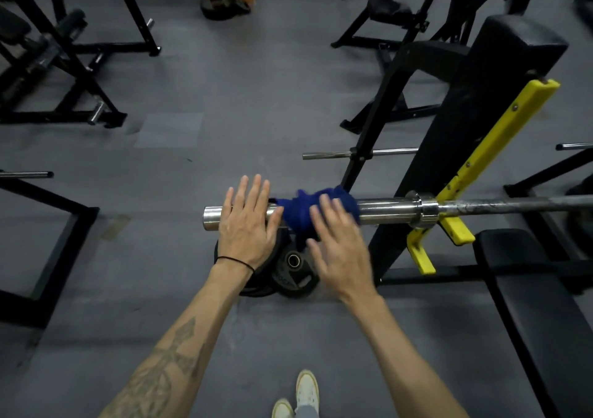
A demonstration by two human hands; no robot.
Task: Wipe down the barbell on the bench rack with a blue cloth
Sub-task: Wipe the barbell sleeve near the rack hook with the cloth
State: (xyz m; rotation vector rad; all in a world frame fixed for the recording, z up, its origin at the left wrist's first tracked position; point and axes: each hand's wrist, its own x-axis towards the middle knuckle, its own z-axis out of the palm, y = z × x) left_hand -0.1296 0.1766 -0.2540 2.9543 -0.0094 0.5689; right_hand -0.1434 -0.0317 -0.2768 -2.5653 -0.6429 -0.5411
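The left hand (245, 222) lies flat over the end of the barbell (385, 210) sleeve, its grip spread with straight fingers and pinching nothing. Just to its right the blue cloth (305, 212) is bunched around the sleeve, touching the steel. The right hand (340, 244), blurred, hovers over the cloth's near side, fingers loosely spread and not closed on it. Further right, the yellow rack hook (455, 228) carries the bar. To wipe well, I judge the right hand should wrap the cloth fully round the sleeve while the left steadies the end.
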